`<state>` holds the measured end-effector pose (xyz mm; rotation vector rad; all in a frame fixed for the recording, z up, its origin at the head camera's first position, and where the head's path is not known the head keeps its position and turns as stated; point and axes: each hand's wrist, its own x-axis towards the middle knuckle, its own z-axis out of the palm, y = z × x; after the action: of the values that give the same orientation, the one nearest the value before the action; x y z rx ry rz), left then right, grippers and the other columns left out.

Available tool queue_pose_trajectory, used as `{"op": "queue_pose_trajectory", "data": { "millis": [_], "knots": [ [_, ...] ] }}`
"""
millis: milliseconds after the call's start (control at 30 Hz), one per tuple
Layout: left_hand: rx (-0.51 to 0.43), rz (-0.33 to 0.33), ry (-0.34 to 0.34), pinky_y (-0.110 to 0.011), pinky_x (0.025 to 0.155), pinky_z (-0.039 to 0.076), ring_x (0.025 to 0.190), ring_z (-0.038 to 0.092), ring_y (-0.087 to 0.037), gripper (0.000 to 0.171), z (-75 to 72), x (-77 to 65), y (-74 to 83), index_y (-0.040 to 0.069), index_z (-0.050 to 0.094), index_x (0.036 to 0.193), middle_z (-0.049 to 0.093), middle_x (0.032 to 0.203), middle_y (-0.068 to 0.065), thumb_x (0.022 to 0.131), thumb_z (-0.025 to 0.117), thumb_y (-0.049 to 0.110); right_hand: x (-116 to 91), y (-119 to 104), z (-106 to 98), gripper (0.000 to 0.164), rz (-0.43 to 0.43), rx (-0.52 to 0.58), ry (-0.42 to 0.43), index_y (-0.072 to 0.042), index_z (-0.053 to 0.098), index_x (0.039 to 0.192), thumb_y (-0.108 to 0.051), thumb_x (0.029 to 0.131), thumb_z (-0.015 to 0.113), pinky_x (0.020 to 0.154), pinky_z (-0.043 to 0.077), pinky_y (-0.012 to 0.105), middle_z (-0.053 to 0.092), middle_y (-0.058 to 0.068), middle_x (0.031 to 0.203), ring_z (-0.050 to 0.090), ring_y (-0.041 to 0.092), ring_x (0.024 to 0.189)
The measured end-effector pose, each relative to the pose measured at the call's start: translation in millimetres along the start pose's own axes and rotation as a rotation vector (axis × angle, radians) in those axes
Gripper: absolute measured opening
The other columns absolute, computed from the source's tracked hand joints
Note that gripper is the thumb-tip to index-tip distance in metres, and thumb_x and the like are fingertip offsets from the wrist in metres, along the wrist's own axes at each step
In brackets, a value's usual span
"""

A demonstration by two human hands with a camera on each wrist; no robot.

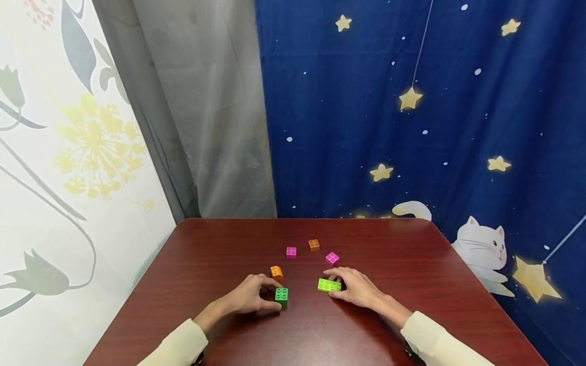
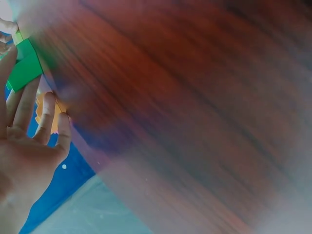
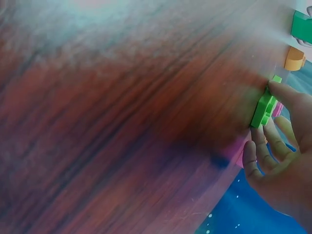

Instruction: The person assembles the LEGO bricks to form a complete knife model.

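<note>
The table [image 1: 316, 333] fills the lower frame; mid-table, right hand [image 1: 359, 287] pinches lime brick [image 1: 327, 285], left hand [image 1: 247, 296] green block [image 1: 281, 297]. A careless sweep could knock the orange piece [image 1: 276, 273] or pink brick [image 1: 332, 258] (both near fingertips). Visible edges well apart; open room lower centre.
</note>
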<state>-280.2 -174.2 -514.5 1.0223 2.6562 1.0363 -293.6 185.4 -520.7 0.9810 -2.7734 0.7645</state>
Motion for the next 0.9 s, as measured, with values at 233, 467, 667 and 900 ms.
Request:
{"op": "queue_pose_trajectory", "data": {
  "millis": [233, 467, 667, 900],
  "knots": [
    [-0.039, -0.003, -0.005, -0.033, 0.085, 0.056, 0.097, 0.064, -0.018, 0.035, -0.2, 0.0, 0.9, 0.019, 0.077, 0.116, 0.072, 0.101, 0.01, 0.087, 0.086, 0.037, 2.3, -4.5, 0.4, 0.048, -0.01, 0.038, -0.007, -0.011, 0.069, 0.132, -0.023, 0.089, 0.085, 0.079, 0.054, 0.028, 0.073, -0.001, 0.109, 0.066, 0.009, 0.094],
    [-0.044, -0.028, 0.009, -0.031, 0.084, 0.054, 0.097, 0.063, -0.016, 0.033, -0.4, -1.8, -1.2, 0.021, 0.077, 0.115, 0.072, 0.099, 0.011, 0.087, 0.086, 0.038, 13.8, -12.0, 1.9, 0.035, -0.076, 0.044, 0.03, -0.012, 0.076, 0.119, -0.023, 0.087, 0.086, 0.074, 0.052, 0.024, 0.072, -0.003, 0.107, 0.064, 0.009, 0.087],
    [-0.041, -0.046, 0.037, -0.032, 0.08, 0.053, 0.094, 0.06, -0.018, 0.033, -0.1, -3.1, -1.9, 0.022, 0.079, 0.112, 0.069, 0.099, 0.004, 0.085, 0.088, 0.037, 24.7, -20.2, 4.1, 0.034, -0.083, 0.051, 0.014, -0.017, 0.077, 0.117, -0.028, 0.087, 0.087, 0.073, 0.05, 0.022, 0.071, -0.009, 0.104, 0.061, 0.004, 0.086],
    [-0.019, -0.035, 0.048, -0.032, 0.08, 0.052, 0.094, 0.059, -0.018, 0.033, -0.7, -1.5, -3.5, 0.022, 0.08, 0.111, 0.07, 0.098, 0.012, 0.083, 0.089, 0.038, 34.5, -32.8, 2.0, 0.033, -0.108, 0.086, 0.009, -0.019, 0.078, 0.119, -0.028, 0.088, 0.086, 0.071, 0.049, 0.021, 0.071, -0.01, 0.102, 0.059, 0.003, 0.085]
  ]
}}
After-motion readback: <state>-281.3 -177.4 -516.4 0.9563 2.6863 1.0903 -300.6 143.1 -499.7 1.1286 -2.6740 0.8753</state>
